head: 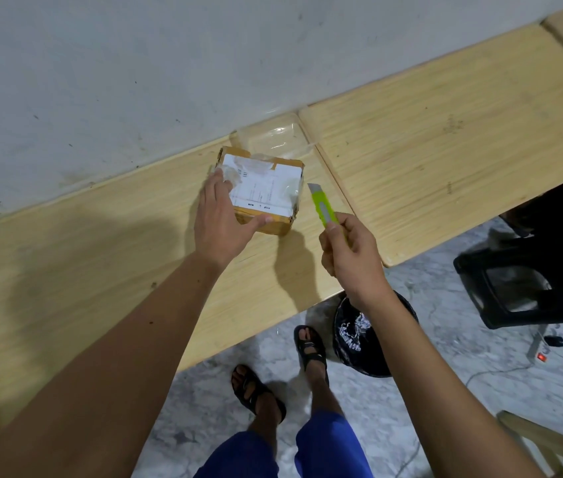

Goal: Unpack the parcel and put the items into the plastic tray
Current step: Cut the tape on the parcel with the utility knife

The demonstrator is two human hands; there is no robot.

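A small cardboard parcel [269,191] with a white label and clear tape lies on the wooden table [100,270]. My left hand [219,222] rests on its left side and near edge, holding it down. My right hand [350,257] grips a lime-green utility knife [324,210], blade out, its tip just right of the parcel and apart from it. A clear plastic tray [274,138] sits behind the parcel against the wall; it looks empty.
A second wooden tabletop [445,167] adjoins on the right. Under the table edge stands a bin lined with a black bag [359,339]. A black plastic stool [521,288] and a power strip [542,350] are on the marble floor at right.
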